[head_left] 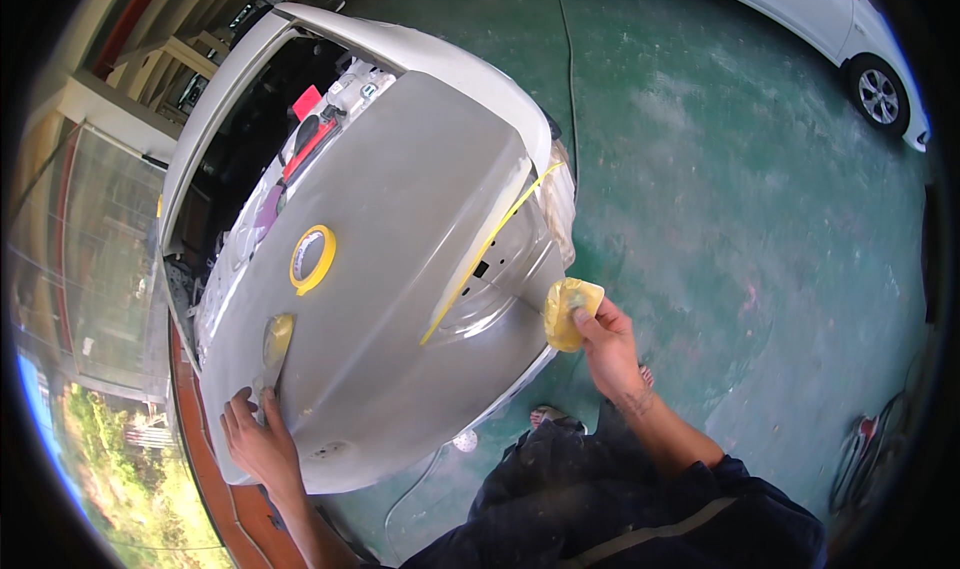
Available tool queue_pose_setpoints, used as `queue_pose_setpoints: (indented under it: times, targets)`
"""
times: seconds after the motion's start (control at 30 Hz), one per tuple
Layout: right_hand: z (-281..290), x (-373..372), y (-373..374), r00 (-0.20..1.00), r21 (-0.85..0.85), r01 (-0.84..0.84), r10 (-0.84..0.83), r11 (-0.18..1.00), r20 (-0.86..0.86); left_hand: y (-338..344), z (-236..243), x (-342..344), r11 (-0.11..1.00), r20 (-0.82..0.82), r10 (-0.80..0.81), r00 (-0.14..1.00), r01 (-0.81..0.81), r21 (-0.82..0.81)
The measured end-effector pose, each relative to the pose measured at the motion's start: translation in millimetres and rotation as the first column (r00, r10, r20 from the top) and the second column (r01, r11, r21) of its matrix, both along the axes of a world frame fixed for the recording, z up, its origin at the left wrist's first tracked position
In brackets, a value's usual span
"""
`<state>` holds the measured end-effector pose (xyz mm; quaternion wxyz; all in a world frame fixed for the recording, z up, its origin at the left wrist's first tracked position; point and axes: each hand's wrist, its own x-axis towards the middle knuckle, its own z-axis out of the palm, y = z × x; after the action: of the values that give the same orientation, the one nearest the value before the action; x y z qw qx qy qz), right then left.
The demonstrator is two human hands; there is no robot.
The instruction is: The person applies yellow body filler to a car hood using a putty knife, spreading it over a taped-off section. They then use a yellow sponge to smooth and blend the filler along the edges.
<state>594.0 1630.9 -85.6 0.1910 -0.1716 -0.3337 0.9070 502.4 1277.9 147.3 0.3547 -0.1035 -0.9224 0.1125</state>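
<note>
A grey-primed car trunk lid [400, 219] lies in front of me. My left hand [262, 441] is at its near left, thumb and fingers closed around the end of a putty knife [278, 344], whose blade carries yellowish paste. Over the lid's right edge, my right hand [610, 354] pinches a small pale plate [568, 314] coated with yellow paste, thumb on its face. A roll of yellow masking tape [312, 260] lies on the lid beyond the knife. A yellow tape strip [490, 239] runs along a pale filler line [500, 209] beside the recessed panel.
The car's white roof pillar [225, 89] and dark rear window opening [235, 119] stand at the far left. A white car [790, 9] is parked at the far right on green floor [720, 229]. A hose [570, 59] crosses that floor; coiled cables [865, 449] lie at right.
</note>
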Motion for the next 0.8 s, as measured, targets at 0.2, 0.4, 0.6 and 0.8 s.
queue_pose_setpoints:
  times: [0.2, 0.4, 0.6, 0.8]
  targets:
    - [-10.4, 10.7, 8.3, 1.000, -0.032, -0.014, 0.015, 0.999, 0.023, 112.5, -104.4, 57.2, 0.686, 0.420, -0.400, 0.815, -0.038, 0.726]
    - [-19.2, 17.1, 9.5, 0.997, -0.015, -0.077, 0.077, 0.997, 0.005, 149.0, -159.5, 24.4, 0.655, 0.340, -0.274, 0.899, -0.084, 0.751]
    - [-25.8, 25.3, 17.2, 0.996, -0.022, -0.075, 0.076, 0.997, 0.037, 173.9, -147.5, 24.7, 0.619, 0.331, -0.200, 0.922, -0.143, 0.773]
    - [-18.2, -3.8, 15.1, 0.993, 0.315, 0.117, -0.109, 0.942, -0.042, 163.5, -142.1, 24.3, 0.744, 0.279, -0.127, 0.952, -0.094, 0.662]
